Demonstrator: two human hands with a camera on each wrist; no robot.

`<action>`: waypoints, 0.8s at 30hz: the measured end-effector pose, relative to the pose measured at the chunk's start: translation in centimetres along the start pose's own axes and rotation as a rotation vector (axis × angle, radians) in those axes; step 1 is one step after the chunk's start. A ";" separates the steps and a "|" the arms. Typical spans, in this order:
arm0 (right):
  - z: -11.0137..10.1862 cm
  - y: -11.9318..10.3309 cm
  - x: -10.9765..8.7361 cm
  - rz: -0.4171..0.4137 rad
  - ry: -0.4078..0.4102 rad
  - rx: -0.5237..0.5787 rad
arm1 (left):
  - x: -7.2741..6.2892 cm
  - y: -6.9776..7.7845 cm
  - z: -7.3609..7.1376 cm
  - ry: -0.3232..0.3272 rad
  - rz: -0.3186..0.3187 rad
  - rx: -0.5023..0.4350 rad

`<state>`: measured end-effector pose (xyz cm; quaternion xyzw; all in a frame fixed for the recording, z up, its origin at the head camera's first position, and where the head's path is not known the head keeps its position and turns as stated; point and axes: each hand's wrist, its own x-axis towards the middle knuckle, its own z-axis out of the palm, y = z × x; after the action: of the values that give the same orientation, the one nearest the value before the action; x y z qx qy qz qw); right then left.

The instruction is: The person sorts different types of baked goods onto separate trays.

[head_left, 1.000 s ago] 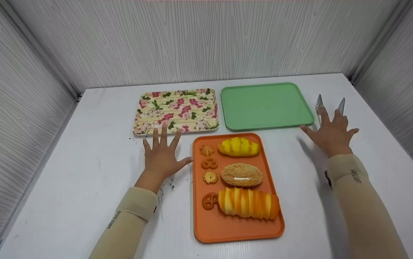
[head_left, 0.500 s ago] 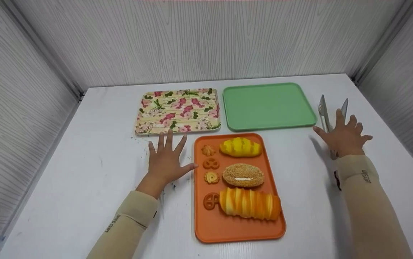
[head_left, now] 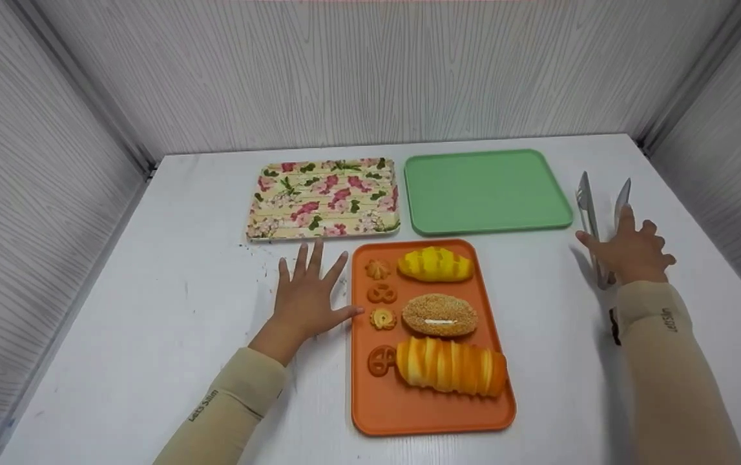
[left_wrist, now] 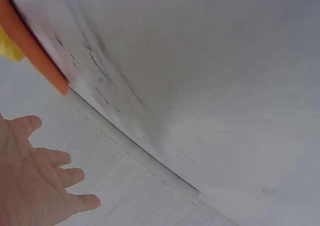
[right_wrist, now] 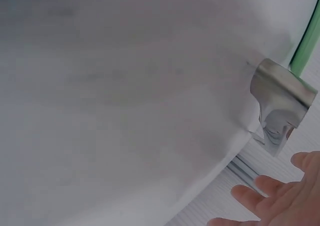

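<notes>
Spread fingers mark my left hand (head_left: 306,301), which holds nothing and has its thumb over the left rim of the orange tray (head_left: 431,420). Metal tongs (head_left: 591,216) lie with their arms apart at the right, and my right hand (head_left: 635,253) is over them with fingers extended; whether it touches them is unclear. In the right wrist view, the tongs (right_wrist: 282,93) appear beyond the fingertips. On the orange tray sit a yellow bread roll (head_left: 436,265), a sesame-coated bun (head_left: 440,315), a ridged loaf (head_left: 451,366) and several biscuits, including a pretzel biscuit (head_left: 382,294).
Behind the orange tray stand a floral tray (head_left: 325,200) at left and a green tray (head_left: 488,192) at right. Grey wood-patterned walls (head_left: 383,77) enclose the white table (head_left: 150,290) at the back and both sides.
My right hand has drawn right and back toward me, uncovering more of the tongs. My left hand has shifted slightly right and nearer, its fingers still spread. Trays and breads stay put.
</notes>
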<state>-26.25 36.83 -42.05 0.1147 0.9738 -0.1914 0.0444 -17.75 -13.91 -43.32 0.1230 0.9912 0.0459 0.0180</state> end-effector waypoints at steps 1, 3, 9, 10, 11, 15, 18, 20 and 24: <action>0.0 0.1 0.0 -0.001 -0.003 0.018 | -0.1 0.0 0.0 -0.003 0.001 0.001; 0.1 0.2 0.0 -0.004 -0.007 0.058 | -0.2 0.1 0.0 -0.017 0.004 -0.002; 0.0 0.6 0.2 -0.015 -0.030 0.135 | -0.6 0.4 -0.1 -0.042 0.024 -0.007; 0.0 0.7 0.2 -0.018 -0.035 0.140 | -0.7 0.4 0.0 -0.046 0.029 -0.002; 0.0 0.7 0.2 -0.019 -0.041 0.145 | -0.8 0.5 0.0 -0.046 0.036 -0.002; 0.0 0.9 0.4 -0.025 -0.064 0.160 | -1.0 0.5 0.2 -0.061 0.056 0.002; 0.0 1.0 0.6 -0.025 -0.084 0.166 | -1.1 0.5 0.2 -0.072 0.067 -0.002; 0.0 1.1 0.7 -0.027 -0.092 0.169 | -1.1 0.5 0.3 -0.081 0.071 0.002; 0.0 1.2 0.8 -0.040 -0.103 0.174 | -1.1 0.5 0.5 -0.093 0.088 0.003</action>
<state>-26.71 38.05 -42.60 0.0888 0.9520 -0.2816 0.0804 -16.55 -13.66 -43.71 0.1685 0.9830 0.0395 0.0618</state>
